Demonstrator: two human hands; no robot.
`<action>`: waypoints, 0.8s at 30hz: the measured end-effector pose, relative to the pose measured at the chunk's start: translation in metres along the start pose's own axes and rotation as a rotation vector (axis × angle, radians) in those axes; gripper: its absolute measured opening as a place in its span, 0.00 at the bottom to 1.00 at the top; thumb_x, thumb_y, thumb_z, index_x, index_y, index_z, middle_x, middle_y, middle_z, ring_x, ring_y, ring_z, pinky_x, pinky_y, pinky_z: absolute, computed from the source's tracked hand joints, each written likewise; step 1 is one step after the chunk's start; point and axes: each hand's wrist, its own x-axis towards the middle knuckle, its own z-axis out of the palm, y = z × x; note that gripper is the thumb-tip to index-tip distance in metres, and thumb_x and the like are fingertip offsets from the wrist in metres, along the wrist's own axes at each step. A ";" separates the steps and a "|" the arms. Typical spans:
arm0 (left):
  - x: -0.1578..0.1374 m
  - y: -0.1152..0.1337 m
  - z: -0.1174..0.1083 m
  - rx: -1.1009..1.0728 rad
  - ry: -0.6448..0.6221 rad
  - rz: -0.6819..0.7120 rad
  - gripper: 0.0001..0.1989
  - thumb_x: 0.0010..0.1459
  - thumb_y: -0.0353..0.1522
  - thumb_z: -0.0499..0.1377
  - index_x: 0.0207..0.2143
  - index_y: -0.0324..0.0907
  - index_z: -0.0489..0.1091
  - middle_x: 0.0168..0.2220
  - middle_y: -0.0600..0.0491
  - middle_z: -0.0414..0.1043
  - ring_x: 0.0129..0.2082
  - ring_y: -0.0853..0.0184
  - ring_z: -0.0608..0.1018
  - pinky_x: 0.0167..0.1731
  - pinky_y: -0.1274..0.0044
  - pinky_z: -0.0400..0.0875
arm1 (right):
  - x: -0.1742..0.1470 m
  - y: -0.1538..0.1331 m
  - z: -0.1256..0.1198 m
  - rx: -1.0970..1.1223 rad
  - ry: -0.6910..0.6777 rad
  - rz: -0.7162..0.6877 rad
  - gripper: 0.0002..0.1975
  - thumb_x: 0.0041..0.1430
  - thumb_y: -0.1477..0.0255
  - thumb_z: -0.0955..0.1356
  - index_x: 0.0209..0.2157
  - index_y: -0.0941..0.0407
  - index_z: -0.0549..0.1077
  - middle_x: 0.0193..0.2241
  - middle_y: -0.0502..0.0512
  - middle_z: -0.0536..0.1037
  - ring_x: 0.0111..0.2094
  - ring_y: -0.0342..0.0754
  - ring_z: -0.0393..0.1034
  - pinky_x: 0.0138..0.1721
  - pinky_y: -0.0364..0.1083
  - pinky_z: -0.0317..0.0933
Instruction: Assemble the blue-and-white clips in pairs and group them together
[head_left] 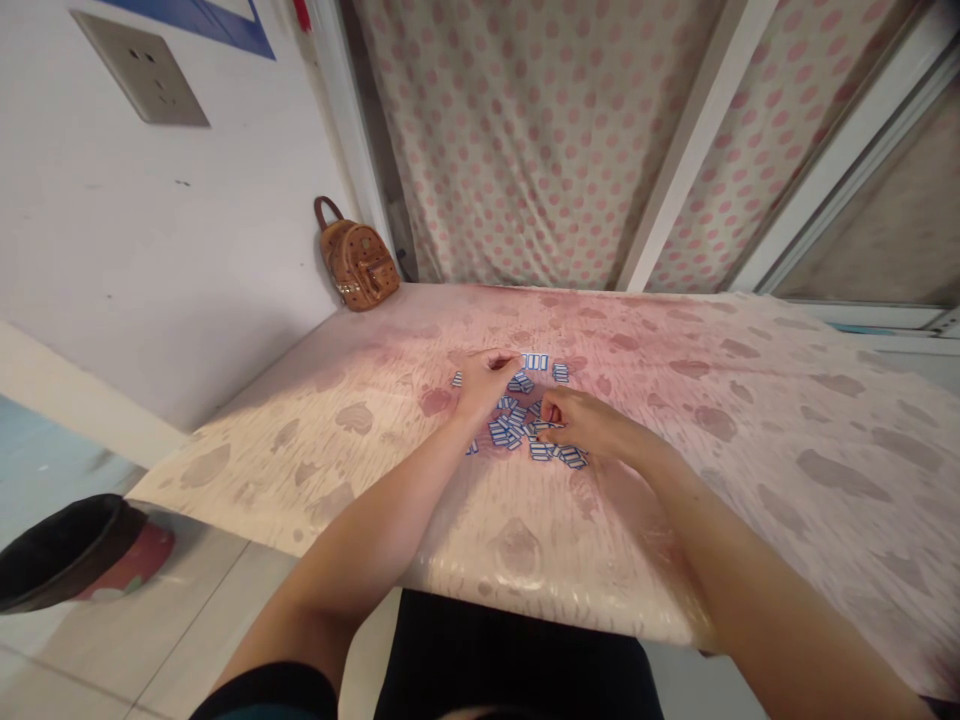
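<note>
Small flat blue-and-white pieces lie in a loose, overlapping heap on the table. Beyond the heap, several more form a short straight row. My left hand reaches to the left end of this row, thumb and forefinger pinched together at the end piece. A single piece lies just right of the row. Over the right side of the heap, my right hand has its fingers curled and fingertips closed down among the pieces. What exactly sits between those fingertips is too small to make out.
A patterned, shiny pinkish cover spreads over the table. At its far left corner a small brown backpack leans by the wall. A dark-rimmed bin stands on the floor at left. Dotted curtains hang behind the table.
</note>
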 end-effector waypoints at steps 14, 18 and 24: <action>-0.002 -0.002 0.000 -0.025 0.003 -0.015 0.03 0.51 0.29 0.65 0.29 0.38 0.79 0.29 0.51 0.80 0.30 0.68 0.78 0.33 0.78 0.70 | 0.001 0.001 0.002 0.095 0.040 0.030 0.06 0.55 0.78 0.65 0.35 0.54 0.67 0.28 0.51 0.74 0.30 0.46 0.68 0.31 0.44 0.56; -0.002 0.000 0.001 -0.027 0.000 -0.017 0.03 0.52 0.28 0.65 0.29 0.38 0.79 0.29 0.51 0.80 0.29 0.68 0.78 0.33 0.78 0.70 | 0.004 0.007 -0.001 0.075 0.136 0.078 0.03 0.58 0.76 0.64 0.33 0.54 0.69 0.29 0.52 0.76 0.32 0.48 0.70 0.33 0.44 0.57; -0.002 0.001 0.001 -0.017 -0.009 -0.020 0.04 0.52 0.29 0.64 0.29 0.37 0.79 0.28 0.52 0.80 0.28 0.69 0.78 0.31 0.78 0.70 | 0.006 0.014 -0.002 0.077 0.434 0.023 0.05 0.58 0.75 0.63 0.31 0.54 0.69 0.35 0.56 0.77 0.38 0.50 0.70 0.40 0.47 0.59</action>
